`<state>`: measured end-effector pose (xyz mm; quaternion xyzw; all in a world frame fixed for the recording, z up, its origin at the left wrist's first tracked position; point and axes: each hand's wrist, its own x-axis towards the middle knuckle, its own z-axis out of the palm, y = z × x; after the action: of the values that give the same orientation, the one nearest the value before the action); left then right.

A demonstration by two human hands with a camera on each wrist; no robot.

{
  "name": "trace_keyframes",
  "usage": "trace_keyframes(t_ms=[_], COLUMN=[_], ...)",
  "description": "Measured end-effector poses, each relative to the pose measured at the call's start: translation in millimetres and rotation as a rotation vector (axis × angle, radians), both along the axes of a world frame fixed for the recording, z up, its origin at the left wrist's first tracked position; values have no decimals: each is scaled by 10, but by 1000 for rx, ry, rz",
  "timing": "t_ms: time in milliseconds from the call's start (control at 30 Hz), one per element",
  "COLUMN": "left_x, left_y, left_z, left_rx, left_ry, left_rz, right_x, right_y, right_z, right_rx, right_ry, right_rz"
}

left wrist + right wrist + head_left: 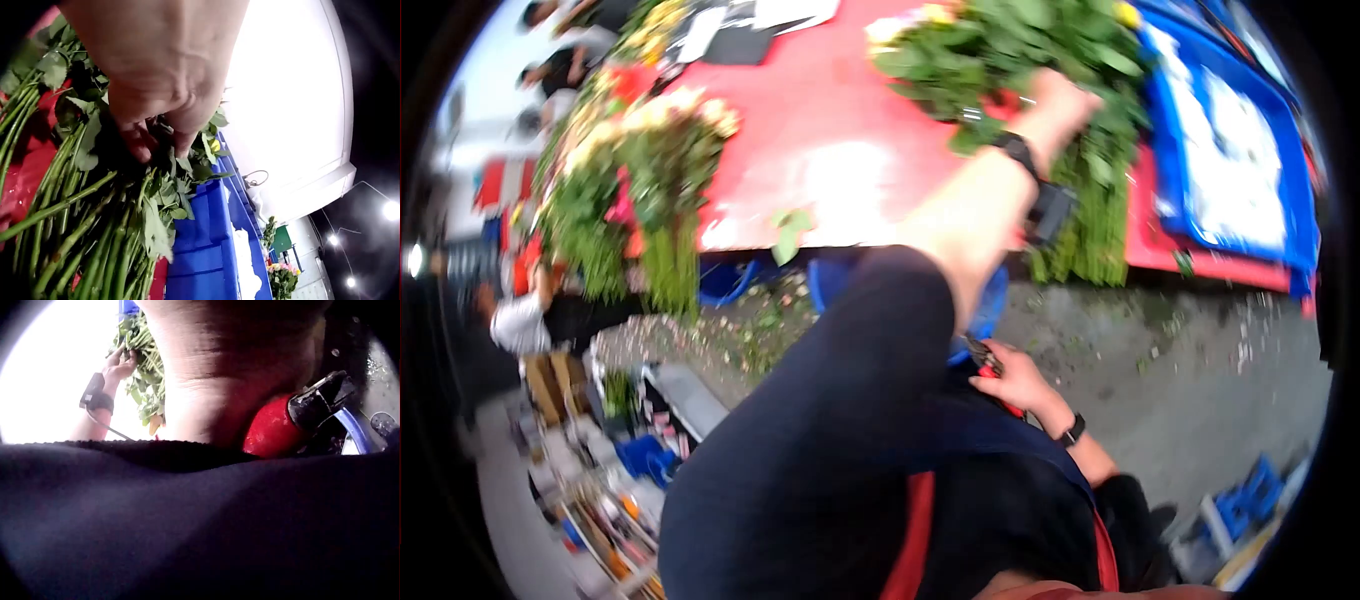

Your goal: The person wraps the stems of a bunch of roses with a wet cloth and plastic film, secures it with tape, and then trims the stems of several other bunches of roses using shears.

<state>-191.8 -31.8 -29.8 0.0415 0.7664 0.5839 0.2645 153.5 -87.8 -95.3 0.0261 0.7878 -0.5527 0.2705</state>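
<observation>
In the head view my left hand (1055, 105) reaches over a thick leafy bunch of stems (1100, 190) on the red table. The left wrist view shows the fingers and thumb of my left hand (162, 119) curled down into the leaves, gripping stems (106, 244); the fingertips are partly hidden by foliage. Low beside my body, my right hand (1025, 385) holds red-handled pruners (990, 370). From the right wrist, the red handle (272, 428) and dark metal head (322, 400) stick out past my right hand (219, 375), whose fingers are mostly hidden.
A blue crate (1170, 170) with white material stands right of the bunch. More flowers (650, 150) lie at the red table's (830, 130) left side. Blue buckets (725, 280) stand beneath its edge. Cuttings litter the floor (1200, 370); several people are at the far left.
</observation>
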Motion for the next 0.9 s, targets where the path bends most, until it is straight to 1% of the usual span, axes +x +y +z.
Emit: trace_keyframes(t_ms=[33, 67, 100, 133, 200, 233, 267, 300, 333, 367, 400, 433, 467, 500, 533, 567, 600, 633, 700, 733, 800, 833, 867, 900], left_x=[14, -12, 135, 185, 328, 406, 474, 498, 521, 478, 493, 480, 452, 417, 423, 353, 303, 258, 151, 76, -86, -194, -304, -405], left_y=[-32, -18, -196, -312, -790, -1191, -1678, -2110, -2571, -3083, -3691, -4262, -4818, -5382, -5866, -6330, -6740, -7041, -7526, -7689, -7857, -7862, -7848, -7814], left_z=[30, -72, 114, 147, 132, 279, 464, 468, 349, 175, 201, 164, 134, 42, 62, -101, -188, -158, -100, -74, -4, 24, 67, 143], left_rx=[-55, -45, -22, -75, 101, 132, 166, 237, 312, 166, 63, 12, -42, -210, -461, -460, -514, -515, -679, -753, -755, -767, -780, -762], left_ry=[49, 65, 261, 413, 793, 687, 577, 529, 482, 623, 576, 562, 532, 500, 656, 573, 710, 616, 701, 753, 762, 780, 800, 702], left_rz=[-17, 11, 95, 96, 214, 124, 32, 87, 137, 199, 231, 282, 342, 374, 401, 486, 517, 584, 567, 557, 495, 467, 438, 376], right_x=[-52, -150, -284, -419, -576, -784, -902, -1065, -1244, -1410, -1591, -1791, -1922, -2092, -2191, -2274, -2340, -2362, -2375, -2389, -2435, -2529, -2654, -2771], right_y=[-40, -107, -198, -295, -505, -650, -771, -941, -1134, -1256, -1338, -1439, -1485, -1545, -1558, -1473, -1473, -1513, -1608, -1732, -2014, -2238, -2502, -2945], right_z=[-6, 30, 174, 312, 160, 258, 247, 307, 359, 309, 222, 298, 134, 121, 47, -220, -290, -278, -206, -213, -186, -193, -225, -105], right_rx=[24, 47, 84, 94, 272, 222, 364, 487, 613, 617, 620, 601, 727, 809, 869, 976, 1014, 1013, 1007, 1081, 1227, 1115, 941, 657], right_ry=[4, 5, -37, -23, 271, 470, 483, 515, 547, 633, 715, 508, 614, 600, 666, 720, 623, 620, 635, 661, 709, 844, 862, 752], right_rz=[4, 8, -5, -34, -42, -12, 43, 39, 27, 6, -19, -28, -82, -76, -103, -127, -147, -144, -135, -144, -169, -189, -235, -313])
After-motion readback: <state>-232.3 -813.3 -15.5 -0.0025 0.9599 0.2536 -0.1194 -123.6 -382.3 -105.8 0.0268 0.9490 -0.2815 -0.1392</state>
